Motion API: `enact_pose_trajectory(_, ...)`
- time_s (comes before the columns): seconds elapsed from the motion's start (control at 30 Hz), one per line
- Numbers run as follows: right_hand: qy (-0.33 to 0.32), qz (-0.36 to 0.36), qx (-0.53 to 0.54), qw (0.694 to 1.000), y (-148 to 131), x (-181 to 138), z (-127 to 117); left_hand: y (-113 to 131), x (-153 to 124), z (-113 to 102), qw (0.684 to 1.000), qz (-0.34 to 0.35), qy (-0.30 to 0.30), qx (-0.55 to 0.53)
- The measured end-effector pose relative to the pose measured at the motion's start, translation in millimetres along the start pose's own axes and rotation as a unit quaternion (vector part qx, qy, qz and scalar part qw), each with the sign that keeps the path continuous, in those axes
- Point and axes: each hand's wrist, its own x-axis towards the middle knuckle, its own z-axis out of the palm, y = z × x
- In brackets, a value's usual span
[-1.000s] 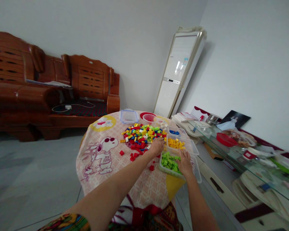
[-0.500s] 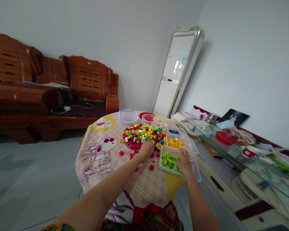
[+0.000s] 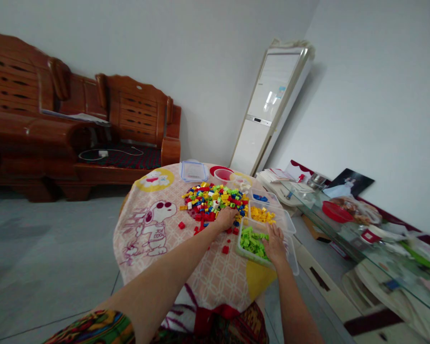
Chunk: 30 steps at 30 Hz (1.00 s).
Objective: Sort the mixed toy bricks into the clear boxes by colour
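Observation:
A heap of small toy building bricks [image 3: 209, 196] in red, yellow, blue, green and white spreads over the round table. My left hand [image 3: 226, 219] reaches into the right side of this heap, its fingers bent down and together; whatever they pinch is hidden. Green bricks [image 3: 252, 241] fill the near clear plastic container [image 3: 241, 249]. Over that container's right side lies my right hand [image 3: 275, 243], fingers spread and holding nothing visible. Behind it, yellow bricks [image 3: 261, 215] sit in a second compartment and a few blue bricks [image 3: 260, 197] in a third.
Loose red bricks [image 3: 225, 249] lie on the patterned tablecloth [image 3: 208, 277]. At the table's back are a blue-rimmed clear lid [image 3: 194, 172] and a pink bowl [image 3: 222, 175]. A cluttered glass-topped stand [image 3: 358, 239] is at right, a wooden sofa [image 3: 136, 114] at left.
My left hand has moved slightly right and away from me over the heap. My right hand stays at the green-brick container. The view has shifted a little.

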Motion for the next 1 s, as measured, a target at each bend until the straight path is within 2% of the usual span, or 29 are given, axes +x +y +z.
enact_pose_trajectory(0.2,0.0,0.0,-0.002,1.0,0,-1,2,-2,-9,-6,1.0,0.002,0.027,-0.002)
enact_pose_trajectory(0.43,-0.013,0.034,-0.001,0.999,-1,-1,0,-19,-20,-15,0.996,0.001,0.09,-0.029)
enact_pose_trajectory(0.57,-0.013,0.026,-0.002,1.0,-2,0,-2,-25,-26,-15,0.993,-0.007,0.107,-0.041)
enact_pose_trajectory(0.67,-0.008,0.011,0.002,1.0,-2,0,-2,-24,-27,-15,0.993,0.003,0.104,-0.053)
enact_pose_trajectory(0.8,-0.014,0.032,0.004,0.999,-2,-1,-3,-20,-25,-14,0.993,0.024,0.093,-0.063)
enact_pose_trajectory(0.9,-0.025,0.043,-0.002,0.999,-4,-2,-5,-14,-21,-11,0.996,0.014,0.085,-0.029)
enact_pose_trajectory(1.0,-0.029,0.038,-0.007,0.999,-5,-2,-7,-6,-15,-10,0.998,-0.02,0.044,0.038)
